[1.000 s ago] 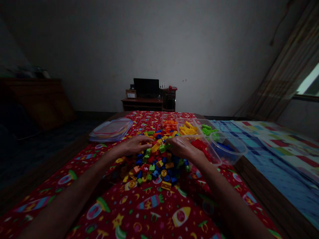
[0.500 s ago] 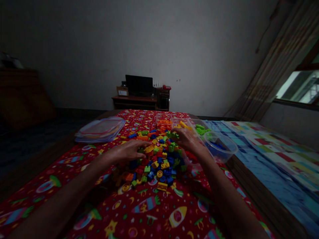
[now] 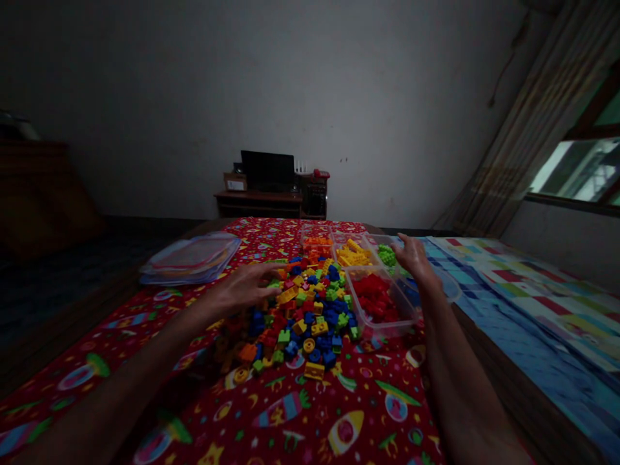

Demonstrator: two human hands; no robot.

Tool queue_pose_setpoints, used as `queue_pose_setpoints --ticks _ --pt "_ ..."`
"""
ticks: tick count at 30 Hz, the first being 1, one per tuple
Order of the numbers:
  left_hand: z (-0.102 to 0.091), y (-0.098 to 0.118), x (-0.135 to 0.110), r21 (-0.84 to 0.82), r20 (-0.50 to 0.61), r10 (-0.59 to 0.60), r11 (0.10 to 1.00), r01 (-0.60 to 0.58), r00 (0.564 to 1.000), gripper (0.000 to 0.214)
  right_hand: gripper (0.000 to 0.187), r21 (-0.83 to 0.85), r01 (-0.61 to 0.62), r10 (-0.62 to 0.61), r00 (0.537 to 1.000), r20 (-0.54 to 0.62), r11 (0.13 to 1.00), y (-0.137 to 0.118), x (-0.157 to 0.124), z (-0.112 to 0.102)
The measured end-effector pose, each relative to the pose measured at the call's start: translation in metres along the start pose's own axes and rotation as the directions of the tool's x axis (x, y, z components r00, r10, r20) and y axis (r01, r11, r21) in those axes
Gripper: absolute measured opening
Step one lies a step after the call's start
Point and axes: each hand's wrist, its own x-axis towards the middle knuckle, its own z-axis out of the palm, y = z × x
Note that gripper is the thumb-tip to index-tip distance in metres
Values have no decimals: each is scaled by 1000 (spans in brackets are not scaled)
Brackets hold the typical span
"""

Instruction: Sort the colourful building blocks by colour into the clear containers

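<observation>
Holding the left hand at the ten o'clock edge of the brick pile on the desk, with fingers parted, seemingly free. Probably light, rigid, slick, tough; best pinched across flat sides. Rightward, clear boxes of orange bricks at twelve, yellow bricks at one, red bricks near three, green bricks at two. Cannot tell any grasp by the right hand, at two, near the round tub.

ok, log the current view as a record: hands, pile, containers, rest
left hand: thumb and fingers apart, over left side of mixed brick pile
right hand: nearest green bricks; grip unclear
clear containers: orange bricks, yellow bricks, green, red bricks
round tub: partly hidden
rest: flat stack, red patterned cloth
</observation>
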Motion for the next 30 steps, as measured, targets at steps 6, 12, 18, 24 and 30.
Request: queue_pose_setpoints --ticks 6,12,18,24,30 --pt "0 12 3 -441 -156 -158 894 74 975 78 36 218 -1 15 998 -59 976 -31 3 -28" --pt "9 25 0 -783 -68 -278 610 121 958 67 26 532 359 -470 879 86 767 -109 -38 -27" --pt "26 33 -1 -815 8 -211 565 129 977 58 33 577 614 -774 631 50 538 -146 -70 3" --pt "22 26 1 -725 -37 -186 681 102 982 53 20 393 583 -671 729 134 711 -137 -65 -4" --pt "-13 -4 0 -531 -219 -186 846 43 958 43 23 138 339 -360 917 173 931 -86 -21 -21"
